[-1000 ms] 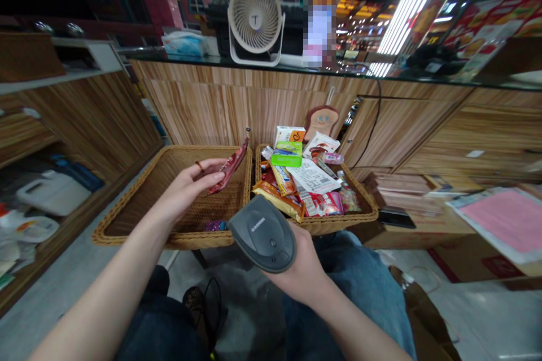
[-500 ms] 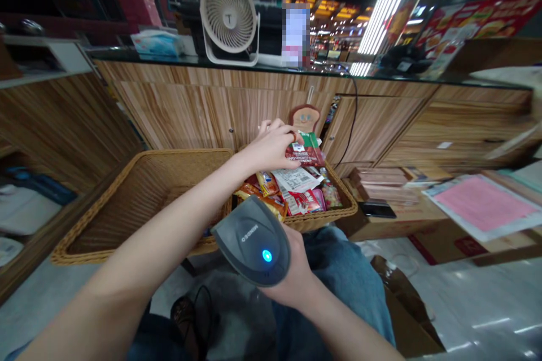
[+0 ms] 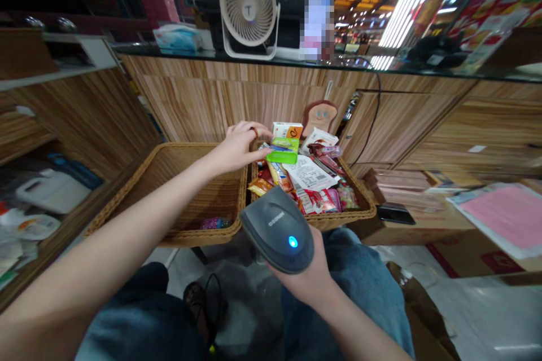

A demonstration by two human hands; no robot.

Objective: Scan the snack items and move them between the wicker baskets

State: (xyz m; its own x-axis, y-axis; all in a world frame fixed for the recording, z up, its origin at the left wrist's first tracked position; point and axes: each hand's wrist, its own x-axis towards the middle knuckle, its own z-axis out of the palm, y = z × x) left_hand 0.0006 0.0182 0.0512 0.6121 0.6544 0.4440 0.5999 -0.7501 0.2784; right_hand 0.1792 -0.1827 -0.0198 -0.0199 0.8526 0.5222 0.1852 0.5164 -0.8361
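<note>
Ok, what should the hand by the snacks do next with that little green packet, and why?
I think the left hand should lift the flat green packet out of the brown wicker basket and show it to the grey handheld barcode scanner in the right hand. The fingers are right beside the packet, and the scanner's blue light is on.

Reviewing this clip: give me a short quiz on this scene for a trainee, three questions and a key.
1. Which hand holds the handheld barcode scanner?
2. True or false: the scanner's blue light is lit.
3. Which is the ringed left hand nearest to? A: the green packet; B: the desk fan; C: the pink sheet.

Key:
1. The right hand.
2. True.
3. A.
</note>
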